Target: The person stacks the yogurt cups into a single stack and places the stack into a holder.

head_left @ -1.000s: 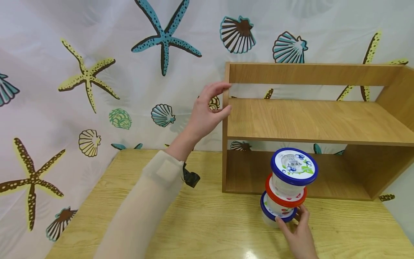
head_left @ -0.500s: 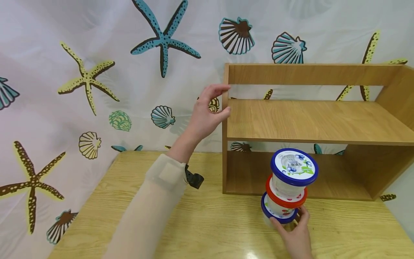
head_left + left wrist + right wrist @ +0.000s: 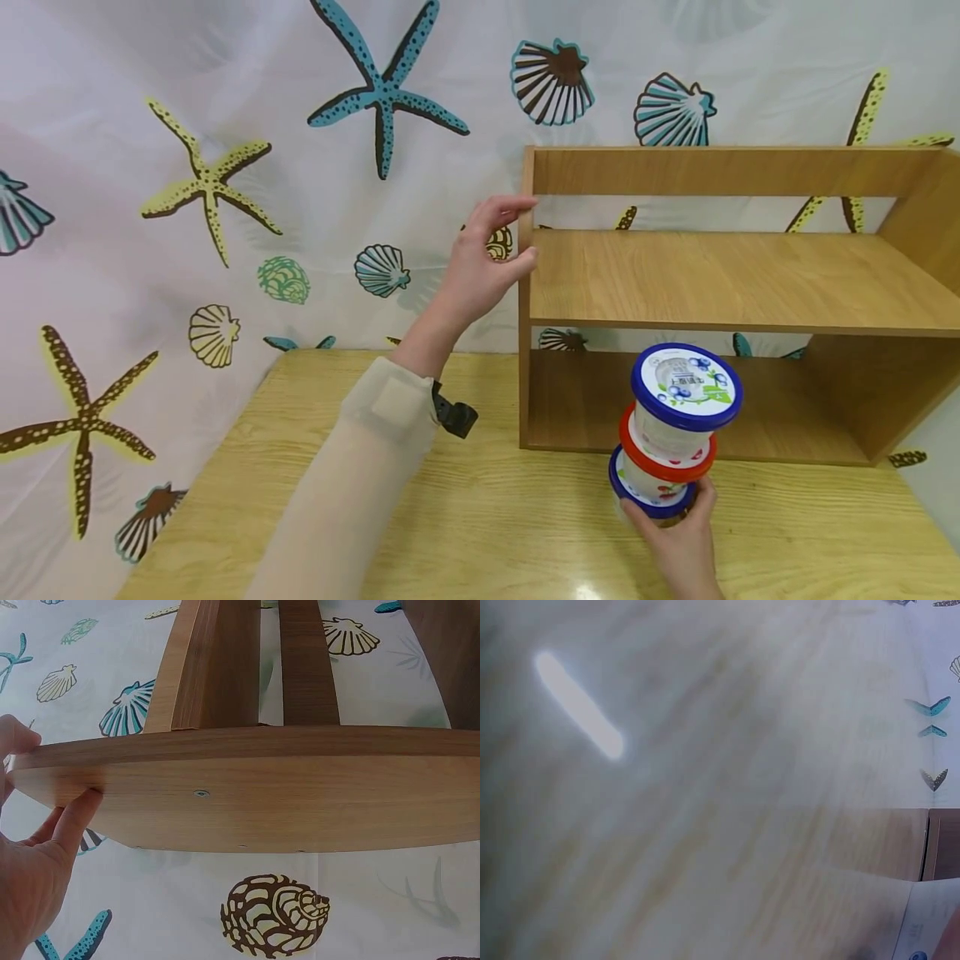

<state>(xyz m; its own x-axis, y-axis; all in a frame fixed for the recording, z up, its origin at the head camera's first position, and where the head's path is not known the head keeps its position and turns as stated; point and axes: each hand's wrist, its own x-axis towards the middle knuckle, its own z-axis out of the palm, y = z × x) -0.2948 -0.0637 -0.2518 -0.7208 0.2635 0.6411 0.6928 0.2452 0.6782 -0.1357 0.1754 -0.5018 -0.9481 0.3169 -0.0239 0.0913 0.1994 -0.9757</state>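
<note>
In the head view my left hand [image 3: 480, 271] holds the front edge of a wooden shelf unit [image 3: 735, 279] at its left side panel. The left wrist view shows those fingers [image 3: 79, 817] against the panel's outer face and front edge. My right hand [image 3: 682, 542] grips the lowest of three stacked plastic tubs, the blue-lidded bottom tub [image 3: 643, 493], with thumb and fingers on opposite sides. Above it sits a red-lidded tub [image 3: 656, 463], then a blue-lidded top tub [image 3: 686, 387] with blueberries printed on its white lid. A tub wall [image 3: 911, 922] shows at the right wrist view's corner.
The unit stands on a light wooden table [image 3: 480, 517], its lower compartment [image 3: 577, 408] right behind the tubs. A white curtain [image 3: 300, 183] printed with starfish and shells hangs behind. A small black camera [image 3: 456, 417] is strapped to the left wrist.
My right thumb has slid slightly left and further round the bottom tub. The left hand keeps its place on the shelf unit, and the tubs stay stacked in nearly the same spot.
</note>
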